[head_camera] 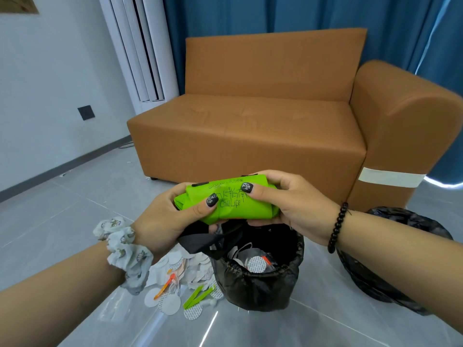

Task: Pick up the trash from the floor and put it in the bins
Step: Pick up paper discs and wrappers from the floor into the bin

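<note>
Grey tiled floor below; left hand and right hand grip a green folded bag lying left-right above the black-lined bin, paper litter lower left.

Head view, forward-down, close over hands

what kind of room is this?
Probably a living room or lounge, possibly staged: a brown sofa against blue curtains, a standing air conditioner in the corner, and a glossy tiled floor. Paper litter lies beside a black-lined bin.
</note>
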Motion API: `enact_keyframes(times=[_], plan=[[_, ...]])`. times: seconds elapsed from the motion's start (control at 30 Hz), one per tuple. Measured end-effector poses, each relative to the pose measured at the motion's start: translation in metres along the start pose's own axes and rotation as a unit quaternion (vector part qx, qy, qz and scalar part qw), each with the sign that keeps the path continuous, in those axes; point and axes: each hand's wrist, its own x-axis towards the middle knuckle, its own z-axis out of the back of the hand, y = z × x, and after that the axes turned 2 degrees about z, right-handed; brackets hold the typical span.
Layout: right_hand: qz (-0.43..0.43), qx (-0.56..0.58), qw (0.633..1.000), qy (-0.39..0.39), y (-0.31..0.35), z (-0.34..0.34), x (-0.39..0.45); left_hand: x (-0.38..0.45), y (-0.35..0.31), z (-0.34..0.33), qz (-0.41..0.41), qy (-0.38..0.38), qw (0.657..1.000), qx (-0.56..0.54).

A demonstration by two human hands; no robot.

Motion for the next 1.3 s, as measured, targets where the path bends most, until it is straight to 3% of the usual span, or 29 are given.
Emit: enact_keyframes(times=[0.2,0.37,0.53,0.6,0.83,0.93,1.0,1.1,1.3], plan=[[0.165,-0.173,0.969,-0.058,0.003,0.006,0.003,0.001,0.004,-0.001,0.036,0.019,0.997,-0.071],[0.279,-0.34,0.894,-0.089,0.001,0.004,0.001,0.004,0.006,0.002,0.078,0.043,0.991,-0.095],[0.41,-0.427,0.804,-0.051,-0.007,0.0,0.0,0.007,0.004,0.001,0.115,-0.003,0.986,-0.117],[0.418,-0.45,0.788,-0.04,-0.01,-0.002,0.001,0.007,0.002,0.0,0.123,-0.016,0.985,-0.117],[0.203,-0.292,0.933,-0.049,-0.015,0.003,0.004,0.004,-0.002,-0.002,0.11,-0.043,0.989,-0.089],[0.02,-0.01,0.999,-0.045,-0.016,-0.001,0.005,0.005,0.0,-0.002,0.064,-0.033,0.994,-0.087],[-0.109,0.125,0.986,-0.002,-0.017,0.0,0.005,0.006,0.001,0.0,0.041,-0.028,0.996,-0.077],[-0.196,0.188,0.962,0.038,-0.02,0.0,0.004,0.007,0.003,0.003,0.026,-0.016,0.999,-0.036],[-0.142,0.227,0.963,-0.002,-0.031,-0.004,0.002,0.008,0.014,0.002,0.044,0.017,0.998,-0.036]])
